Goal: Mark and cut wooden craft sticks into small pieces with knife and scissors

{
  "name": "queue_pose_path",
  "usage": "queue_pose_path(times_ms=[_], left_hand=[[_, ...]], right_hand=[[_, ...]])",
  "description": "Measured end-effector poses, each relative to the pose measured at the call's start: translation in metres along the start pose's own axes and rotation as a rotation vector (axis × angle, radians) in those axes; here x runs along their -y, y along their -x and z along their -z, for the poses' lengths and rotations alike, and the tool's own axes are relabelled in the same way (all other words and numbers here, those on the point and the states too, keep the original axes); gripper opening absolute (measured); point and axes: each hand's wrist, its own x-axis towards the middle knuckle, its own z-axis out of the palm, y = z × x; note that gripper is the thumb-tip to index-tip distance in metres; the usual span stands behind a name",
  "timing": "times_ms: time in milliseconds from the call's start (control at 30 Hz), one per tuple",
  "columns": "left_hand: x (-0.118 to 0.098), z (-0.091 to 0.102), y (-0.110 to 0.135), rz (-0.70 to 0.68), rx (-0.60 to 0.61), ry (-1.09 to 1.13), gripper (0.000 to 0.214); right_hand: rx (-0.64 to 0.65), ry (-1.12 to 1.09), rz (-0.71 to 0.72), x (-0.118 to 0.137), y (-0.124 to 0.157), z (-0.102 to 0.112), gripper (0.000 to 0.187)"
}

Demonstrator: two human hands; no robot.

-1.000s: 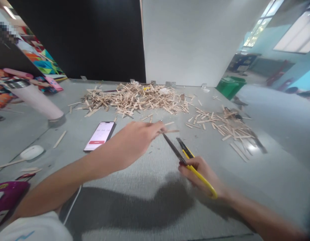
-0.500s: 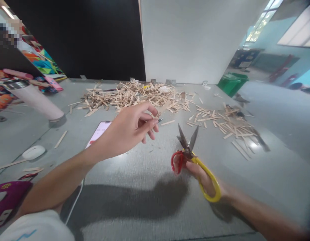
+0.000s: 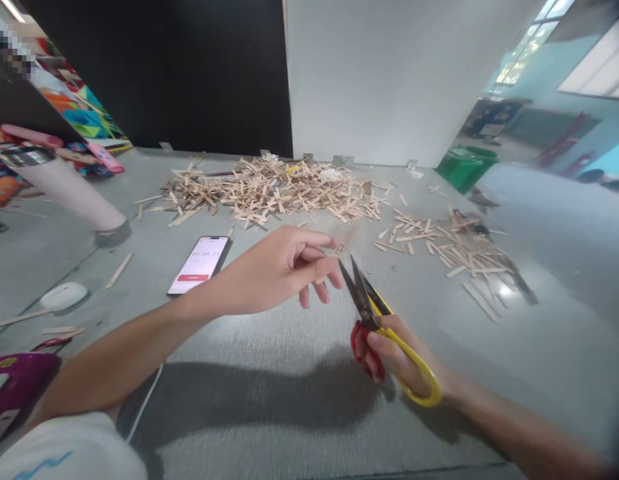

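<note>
My left hand (image 3: pixel 289 270) is above the middle of the table, thumb and index finger pinched on a small thin wooden piece (image 3: pixel 341 248), blurred, with what look like marks or cut-outs. In my right hand (image 3: pixel 402 357) are scissors (image 3: pixel 363 303) with one red and one yellow handle. Their blades are slightly apart and point up toward the left fingertips, close beside them. A slim black and yellow tool (image 3: pixel 378 298) also sticks out from my right hand behind the blades; its kind I cannot make out.
A heap of wooden sticks (image 3: pixel 269 190) lies along the dividing panels, with a looser group (image 3: pixel 454 247) at right. A phone (image 3: pixel 199 263) showing a timer lies left of centre. Further left are a tumbler (image 3: pixel 69 190), a white mouse-like object (image 3: pixel 64 295) and a purple item (image 3: pixel 19 393).
The scissor blades have swung from wide apart to nearly together. My left hand has moved right and slightly down with the wooden piece, closer to the blades, uncovering the phone.
</note>
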Motion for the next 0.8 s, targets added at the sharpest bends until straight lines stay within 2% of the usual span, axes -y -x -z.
queue_pose_path(times_ms=[167, 433, 633, 800], left_hand=[[-0.001, 0.0, 0.0, -0.008, 0.045, 0.041, 0.022], [-0.013, -0.002, 0.007, -0.022, -0.095, 0.03, 0.02], [-0.016, -0.003, 0.013, -0.007, -0.089, -0.073, 0.024], [-0.02, -0.001, 0.018, -0.004, -0.098, -0.133, 0.025]], right_hand=[[-0.024, 0.068, -0.002, -0.003, -0.002, 0.005, 0.054], [-0.149, 0.114, 0.124, 0.004, -0.001, 0.005, 0.053], [-0.252, 0.509, 0.319, 0.013, 0.004, 0.006, 0.043], [-0.335, 0.59, 0.32, 0.016, 0.004, 0.003, 0.046]])
